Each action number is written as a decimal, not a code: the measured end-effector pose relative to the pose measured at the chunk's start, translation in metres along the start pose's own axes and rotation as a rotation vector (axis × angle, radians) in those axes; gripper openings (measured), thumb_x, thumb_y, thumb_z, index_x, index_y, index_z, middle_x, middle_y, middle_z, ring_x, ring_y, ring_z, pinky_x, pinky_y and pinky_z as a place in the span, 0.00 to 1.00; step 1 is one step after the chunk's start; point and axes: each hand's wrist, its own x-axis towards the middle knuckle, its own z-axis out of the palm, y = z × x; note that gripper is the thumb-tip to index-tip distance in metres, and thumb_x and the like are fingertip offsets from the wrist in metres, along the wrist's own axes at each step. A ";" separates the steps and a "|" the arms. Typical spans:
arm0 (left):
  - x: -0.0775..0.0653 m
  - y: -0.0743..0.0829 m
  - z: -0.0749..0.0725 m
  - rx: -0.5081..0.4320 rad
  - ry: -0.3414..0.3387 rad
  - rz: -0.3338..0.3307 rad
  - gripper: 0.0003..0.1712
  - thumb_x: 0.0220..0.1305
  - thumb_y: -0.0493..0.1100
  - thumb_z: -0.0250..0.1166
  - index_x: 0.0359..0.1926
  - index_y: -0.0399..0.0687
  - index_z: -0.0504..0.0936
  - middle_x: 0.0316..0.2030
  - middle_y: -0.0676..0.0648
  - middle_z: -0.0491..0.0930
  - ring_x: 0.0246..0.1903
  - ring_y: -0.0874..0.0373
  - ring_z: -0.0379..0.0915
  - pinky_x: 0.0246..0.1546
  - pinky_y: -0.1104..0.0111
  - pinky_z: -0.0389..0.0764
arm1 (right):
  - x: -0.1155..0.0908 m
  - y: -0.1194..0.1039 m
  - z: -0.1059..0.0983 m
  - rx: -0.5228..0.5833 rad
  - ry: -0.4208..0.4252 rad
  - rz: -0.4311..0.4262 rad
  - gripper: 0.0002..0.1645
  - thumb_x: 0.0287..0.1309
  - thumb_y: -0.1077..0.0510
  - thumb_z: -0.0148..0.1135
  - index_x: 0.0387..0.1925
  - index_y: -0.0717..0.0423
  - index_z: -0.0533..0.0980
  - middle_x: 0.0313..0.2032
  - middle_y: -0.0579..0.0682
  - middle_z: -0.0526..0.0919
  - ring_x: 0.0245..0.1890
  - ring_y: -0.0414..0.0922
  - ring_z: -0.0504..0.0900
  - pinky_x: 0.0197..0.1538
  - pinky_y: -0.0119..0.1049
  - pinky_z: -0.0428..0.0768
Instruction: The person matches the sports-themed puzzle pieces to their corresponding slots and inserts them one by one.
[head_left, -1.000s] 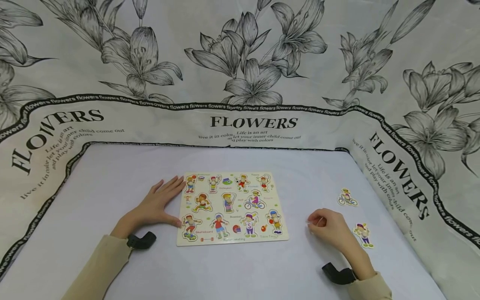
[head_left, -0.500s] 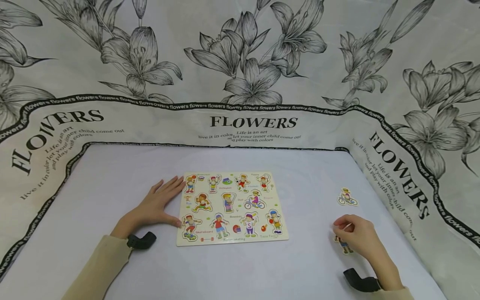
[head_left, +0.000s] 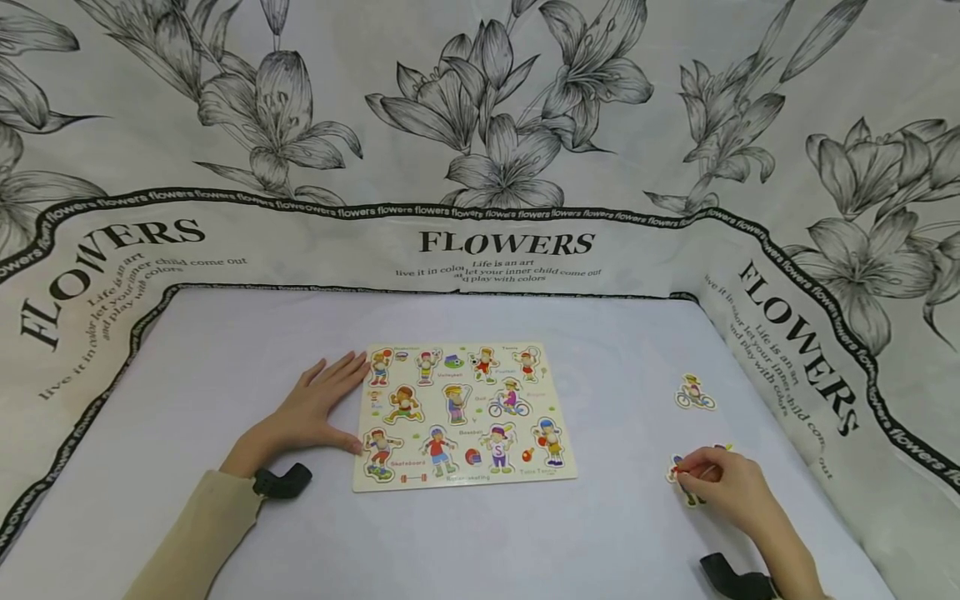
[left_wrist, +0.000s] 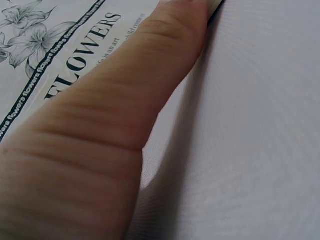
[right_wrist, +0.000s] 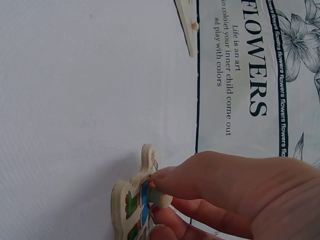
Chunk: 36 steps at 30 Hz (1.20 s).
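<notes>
In the head view, a wooden peg puzzle board (head_left: 450,442) with several cartoon sports figures lies flat on the table. My left hand (head_left: 303,408) rests at its left edge, fingers spread and thumb touching the lower left side; its thumb (left_wrist: 125,95) fills much of the left wrist view. Over on the right, my right hand (head_left: 723,483) pinches a puzzle piece (head_left: 672,468) between thumb and fingers. The piece's wooden knob (right_wrist: 161,198) shows between them in the right wrist view. Part of the baseball-player piece (head_left: 724,447) shows behind that hand.
A cyclist puzzle piece (head_left: 694,392) lies farther back on the right. White cloth (head_left: 480,542) covers the table, and a flower-printed curtain (head_left: 510,267) borders the back and sides. A black wrist mount (head_left: 283,482) sits at the left wrist.
My right hand has moved right, away from the board, uncovering a piece and gripping it, while covering most of the baseball-player piece. The left hand has stayed in place.
</notes>
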 end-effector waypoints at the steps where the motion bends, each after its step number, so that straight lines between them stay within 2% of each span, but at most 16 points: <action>1: 0.000 0.000 0.000 -0.002 0.000 -0.001 0.75 0.38 0.76 0.73 0.77 0.41 0.52 0.78 0.41 0.46 0.76 0.42 0.37 0.73 0.44 0.33 | 0.000 -0.001 0.001 0.006 -0.006 0.003 0.07 0.52 0.61 0.72 0.33 0.58 0.83 0.24 0.45 0.80 0.22 0.37 0.73 0.25 0.31 0.72; 7: -0.001 0.000 0.000 -0.005 0.001 -0.003 0.75 0.38 0.76 0.73 0.77 0.41 0.52 0.78 0.41 0.46 0.76 0.42 0.37 0.73 0.44 0.33 | 0.000 -0.002 0.003 0.006 -0.020 0.021 0.05 0.51 0.62 0.71 0.31 0.58 0.82 0.23 0.44 0.81 0.22 0.36 0.74 0.25 0.31 0.72; 15: -0.002 0.000 0.000 -0.009 0.003 -0.006 0.75 0.37 0.76 0.73 0.77 0.41 0.52 0.78 0.41 0.46 0.76 0.42 0.37 0.73 0.44 0.33 | 0.004 -0.006 0.005 -0.014 -0.012 -0.009 0.04 0.51 0.62 0.71 0.30 0.56 0.82 0.23 0.44 0.80 0.21 0.37 0.73 0.24 0.31 0.70; 29: -0.001 -0.003 0.000 -0.012 0.014 0.010 0.75 0.38 0.77 0.72 0.77 0.42 0.52 0.78 0.41 0.46 0.76 0.42 0.37 0.73 0.44 0.33 | 0.021 -0.027 0.012 0.023 -0.013 -0.037 0.05 0.52 0.62 0.71 0.31 0.59 0.82 0.23 0.45 0.81 0.21 0.39 0.74 0.23 0.31 0.71; 36: 0.000 -0.004 0.000 -0.013 0.005 0.004 0.75 0.37 0.77 0.73 0.78 0.42 0.51 0.78 0.42 0.45 0.76 0.43 0.36 0.73 0.45 0.32 | 0.029 -0.038 0.017 0.025 -0.003 -0.087 0.05 0.53 0.62 0.71 0.31 0.59 0.82 0.23 0.44 0.80 0.21 0.38 0.72 0.22 0.31 0.70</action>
